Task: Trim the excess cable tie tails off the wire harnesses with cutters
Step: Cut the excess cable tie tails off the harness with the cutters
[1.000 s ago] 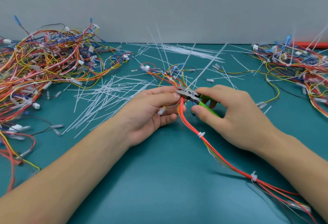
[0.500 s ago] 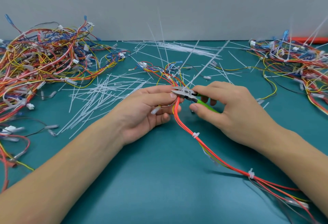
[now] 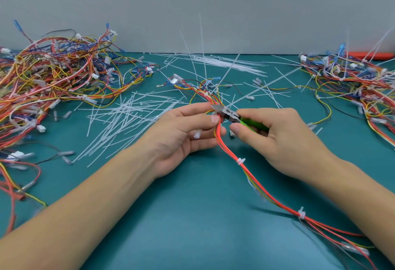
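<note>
Head view, cutters blurred, handles hidden

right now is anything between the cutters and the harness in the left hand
Nothing visible. The cutters, held in the right hand, already have their tip at the orange harness, just above where the left hand pinches it. Whether the blades are on a tie tail is too small to tell.

The cutters had green handles and grey metal jaws, the held harness was mostly red-orange with yellow strands and white ties, the cut tails were translucent white, and the table was teal.
</note>
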Tool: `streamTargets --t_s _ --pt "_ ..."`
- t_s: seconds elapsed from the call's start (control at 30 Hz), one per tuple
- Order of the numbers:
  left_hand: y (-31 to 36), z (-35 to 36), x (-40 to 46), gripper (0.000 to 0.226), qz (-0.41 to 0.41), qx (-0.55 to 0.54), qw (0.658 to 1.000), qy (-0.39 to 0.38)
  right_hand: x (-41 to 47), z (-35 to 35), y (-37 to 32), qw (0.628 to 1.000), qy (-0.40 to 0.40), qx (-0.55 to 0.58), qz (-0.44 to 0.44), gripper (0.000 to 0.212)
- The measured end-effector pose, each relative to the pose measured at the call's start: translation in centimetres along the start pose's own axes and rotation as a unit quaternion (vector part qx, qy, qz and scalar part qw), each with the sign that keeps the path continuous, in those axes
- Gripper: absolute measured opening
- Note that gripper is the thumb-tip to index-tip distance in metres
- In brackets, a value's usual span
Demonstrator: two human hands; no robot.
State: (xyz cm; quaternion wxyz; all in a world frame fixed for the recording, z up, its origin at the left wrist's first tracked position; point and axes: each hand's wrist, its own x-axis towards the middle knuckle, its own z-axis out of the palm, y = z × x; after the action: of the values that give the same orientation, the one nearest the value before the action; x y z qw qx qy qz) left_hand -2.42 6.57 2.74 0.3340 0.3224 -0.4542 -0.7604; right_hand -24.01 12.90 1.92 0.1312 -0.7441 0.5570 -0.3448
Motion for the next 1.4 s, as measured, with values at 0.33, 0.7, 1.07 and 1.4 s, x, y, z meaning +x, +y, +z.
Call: streamTargets --t_s 0.33,0.7,1.07,1.4 --pt "-0.6 1.0 -0.3 0.052 0.003 0.0 1.0 0.03 0.0 -0.2 0.5 0.999 0.04 -0.02 -0.007 0.019" --pt "-1.1 1.6 -0.5 0.044 0.098 0.047 0.99 0.089 0.0 -0.1 1.0 0.998 0.047 -0.042 -0.013 0.04" --pt "-1.4 1.7 -0.6 0.04 0.146 0.102 0.98 0.083 0.0 -0.4 1.0 0.999 0.032 -0.037 -0.016 0.034" --pt "-1.4 1.3 -0.3 0.051 0.102 0.077 0.99 0.059 0.0 -0.4 1.3 0.999 0.024 -0.022 -0.019 0.038"
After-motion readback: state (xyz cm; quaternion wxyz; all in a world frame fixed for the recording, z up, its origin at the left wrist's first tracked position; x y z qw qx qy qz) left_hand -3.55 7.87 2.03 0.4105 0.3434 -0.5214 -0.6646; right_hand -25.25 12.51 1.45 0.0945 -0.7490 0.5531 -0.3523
